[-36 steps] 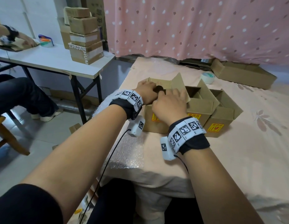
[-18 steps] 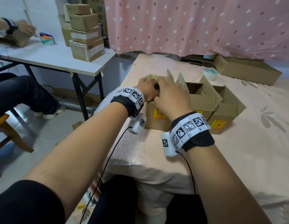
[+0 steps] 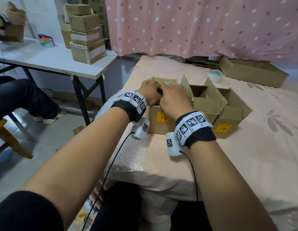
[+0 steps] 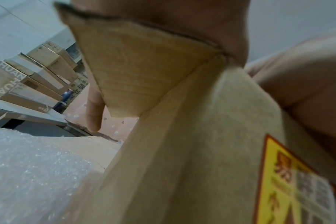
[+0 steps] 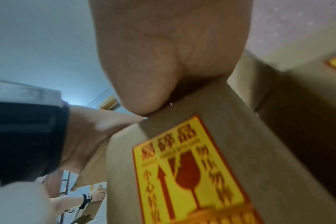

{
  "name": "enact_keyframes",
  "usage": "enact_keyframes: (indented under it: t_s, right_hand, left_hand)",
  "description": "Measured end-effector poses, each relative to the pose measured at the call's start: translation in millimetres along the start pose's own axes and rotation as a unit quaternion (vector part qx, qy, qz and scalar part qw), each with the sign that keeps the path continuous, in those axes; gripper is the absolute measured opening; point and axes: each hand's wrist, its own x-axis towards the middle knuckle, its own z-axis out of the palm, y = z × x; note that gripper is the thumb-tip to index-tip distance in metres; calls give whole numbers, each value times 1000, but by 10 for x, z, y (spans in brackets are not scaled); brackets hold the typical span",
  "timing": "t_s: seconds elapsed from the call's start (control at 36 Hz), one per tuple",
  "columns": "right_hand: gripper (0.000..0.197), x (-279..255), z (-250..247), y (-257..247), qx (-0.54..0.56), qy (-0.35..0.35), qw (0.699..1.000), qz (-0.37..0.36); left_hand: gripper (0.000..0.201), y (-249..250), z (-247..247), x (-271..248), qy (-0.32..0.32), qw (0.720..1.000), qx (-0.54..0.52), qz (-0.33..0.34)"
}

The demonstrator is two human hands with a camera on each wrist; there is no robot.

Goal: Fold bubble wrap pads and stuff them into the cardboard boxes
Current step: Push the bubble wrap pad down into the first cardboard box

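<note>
Head view, left to right: spare bubble wrap sheet (image 3: 133, 157) lies flat at surface edge, unfolded. Your left hand (image 3: 149, 92) and right hand (image 3: 174, 100) both reach down into nearest cardboard box (image 3: 159, 120); grip of each hidden inside, cannot tell whether spread or pinching. Pad in box not visible. Middle box (image 3: 205, 104) and right box (image 3: 228, 120) stand open, apparently unstuffed; likely two left.

Three open cardboard boxes (image 3: 163, 119) stand in a row on the surface (image 3: 245, 164), and one long flat box (image 3: 251, 72) lies at its far edge. One roll of tape (image 3: 215, 76) sits near that long box, and one sheet of bubble wrap (image 3: 129, 157) lies on the near left corner. On the white side table (image 3: 44, 57) four stacked boxes (image 3: 86, 37) can be counted beside one more tape roll (image 3: 46, 41).
</note>
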Motion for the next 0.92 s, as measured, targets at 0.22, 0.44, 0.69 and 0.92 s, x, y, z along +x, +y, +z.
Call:
enact_keyframes:
  t_s: [0.22,0.44,0.69,0.92]
  right_hand:
    - [51,19,126,27,-14,12,998,54]
    - [49,55,120,45,17,-47,998,50]
    - [52,56,126,49,21,-55,997,59]
    - [46,55,137,39,14,-44,997,60]
  left_hand:
    - [34,3,12,-18,4,999,-27,-17]
    - [44,7,-1,-34,-6,999,-36,-35]
    - [59,14,5,-34,-20,998,-32,-49]
    - [60,121,-8,-216,107,972,-33,-206]
